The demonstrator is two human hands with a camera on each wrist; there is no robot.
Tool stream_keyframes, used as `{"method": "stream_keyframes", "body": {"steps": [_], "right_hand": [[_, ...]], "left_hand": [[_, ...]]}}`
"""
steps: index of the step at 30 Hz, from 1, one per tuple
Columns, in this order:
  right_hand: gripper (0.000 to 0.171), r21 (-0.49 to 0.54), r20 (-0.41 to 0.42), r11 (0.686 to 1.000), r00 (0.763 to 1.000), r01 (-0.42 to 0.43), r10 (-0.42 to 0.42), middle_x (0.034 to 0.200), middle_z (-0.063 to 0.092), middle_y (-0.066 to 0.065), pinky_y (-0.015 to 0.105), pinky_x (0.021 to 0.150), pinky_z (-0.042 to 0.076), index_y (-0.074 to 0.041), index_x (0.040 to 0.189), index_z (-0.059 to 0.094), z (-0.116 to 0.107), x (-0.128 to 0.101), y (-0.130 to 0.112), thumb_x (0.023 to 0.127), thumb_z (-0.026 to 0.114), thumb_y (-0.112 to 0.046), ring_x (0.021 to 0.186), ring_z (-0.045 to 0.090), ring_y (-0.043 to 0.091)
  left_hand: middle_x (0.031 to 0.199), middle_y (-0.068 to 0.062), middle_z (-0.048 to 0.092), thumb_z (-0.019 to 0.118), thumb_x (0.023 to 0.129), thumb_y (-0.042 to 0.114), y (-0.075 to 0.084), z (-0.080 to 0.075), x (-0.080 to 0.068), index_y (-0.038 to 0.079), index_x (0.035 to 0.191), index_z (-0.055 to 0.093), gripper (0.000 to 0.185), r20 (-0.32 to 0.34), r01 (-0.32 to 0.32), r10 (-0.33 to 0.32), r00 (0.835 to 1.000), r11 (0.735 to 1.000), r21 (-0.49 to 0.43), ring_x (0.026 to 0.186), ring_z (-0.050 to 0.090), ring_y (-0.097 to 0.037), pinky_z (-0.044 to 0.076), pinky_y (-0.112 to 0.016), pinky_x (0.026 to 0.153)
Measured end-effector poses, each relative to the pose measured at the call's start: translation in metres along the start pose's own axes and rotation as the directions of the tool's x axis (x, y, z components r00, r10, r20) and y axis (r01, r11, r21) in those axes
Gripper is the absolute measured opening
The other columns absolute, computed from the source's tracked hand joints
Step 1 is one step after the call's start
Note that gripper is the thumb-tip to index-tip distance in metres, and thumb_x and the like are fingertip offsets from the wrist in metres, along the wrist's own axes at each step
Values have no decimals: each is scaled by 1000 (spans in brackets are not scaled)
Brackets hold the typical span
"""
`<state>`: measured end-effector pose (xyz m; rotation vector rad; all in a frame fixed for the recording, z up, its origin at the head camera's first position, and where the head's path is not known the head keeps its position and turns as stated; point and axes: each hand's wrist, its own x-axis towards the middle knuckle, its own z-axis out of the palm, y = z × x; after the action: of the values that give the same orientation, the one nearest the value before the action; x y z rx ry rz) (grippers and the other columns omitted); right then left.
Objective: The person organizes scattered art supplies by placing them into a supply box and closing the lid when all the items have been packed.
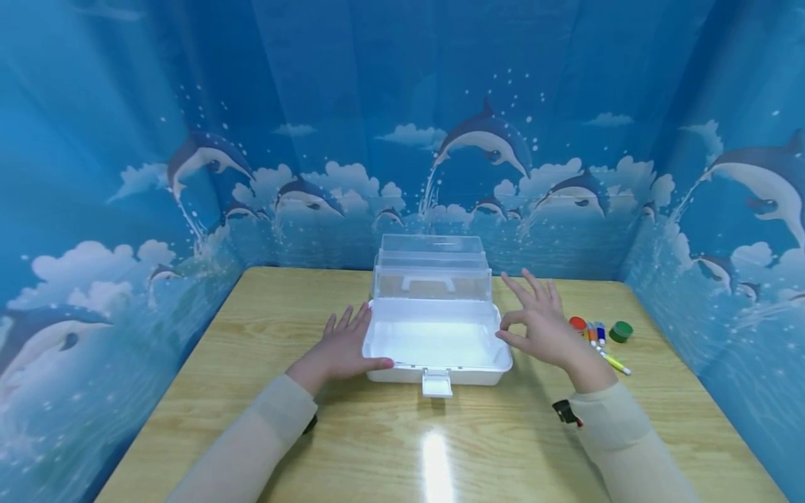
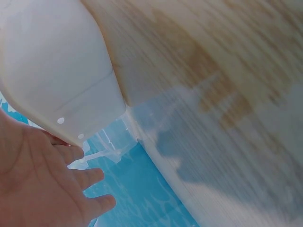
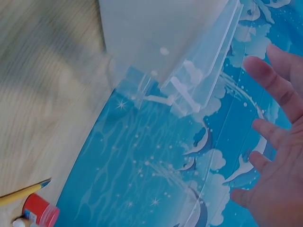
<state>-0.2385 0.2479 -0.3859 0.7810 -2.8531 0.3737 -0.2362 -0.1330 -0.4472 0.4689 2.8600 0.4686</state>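
Observation:
In the middle of the table stands a white plastic storage box (image 1: pixel 437 335) with its clear lid (image 1: pixel 434 269) raised at the back and its front latch (image 1: pixel 437 383) hanging down. My left hand (image 1: pixel 342 349) rests against the box's left side, its thumb on the front rim and the other fingers stretched out. By the right rim is my right hand (image 1: pixel 539 325), thumb and index finger bent close together, the other fingers spread. The right wrist view shows this hand (image 3: pixel 279 151) with nothing in it and a gap between it and the box (image 3: pixel 151 38).
At the right of the wooden table (image 1: pixel 302 440) lie a red-capped jar (image 1: pixel 577 323), a green jar (image 1: pixel 621 331), a yellow marker (image 1: pixel 615 362) and orange and blue markers (image 1: pixel 600 332). A blue dolphin-print curtain (image 1: pixel 352 98) surrounds the table's back and sides.

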Motion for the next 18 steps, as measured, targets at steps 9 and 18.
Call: {"method": "stream_keyframes", "body": {"steps": [9, 18], "right_hand": [[7, 52, -33, 998, 999, -31, 33, 165, 18, 19, 71, 111, -13, -28, 82, 75, -5, -11, 23, 87, 79, -26, 151, -7, 44], [6, 78, -74, 993, 993, -87, 93, 165, 17, 21, 75, 108, -13, -25, 83, 76, -10, -21, 44, 88, 78, -27, 150, -10, 45]], "left_hand": [[168, -9, -2, 56, 82, 79, 0, -2, 0, 7, 160, 2, 119, 7, -21, 21, 1000, 1000, -5, 152, -5, -37, -6, -60, 119], [168, -9, -2, 56, 83, 78, -1, -1, -1, 8, 160, 1, 118, 2, -22, 22, 1000, 1000, -4, 153, -4, -37, -6, -59, 119]]}}
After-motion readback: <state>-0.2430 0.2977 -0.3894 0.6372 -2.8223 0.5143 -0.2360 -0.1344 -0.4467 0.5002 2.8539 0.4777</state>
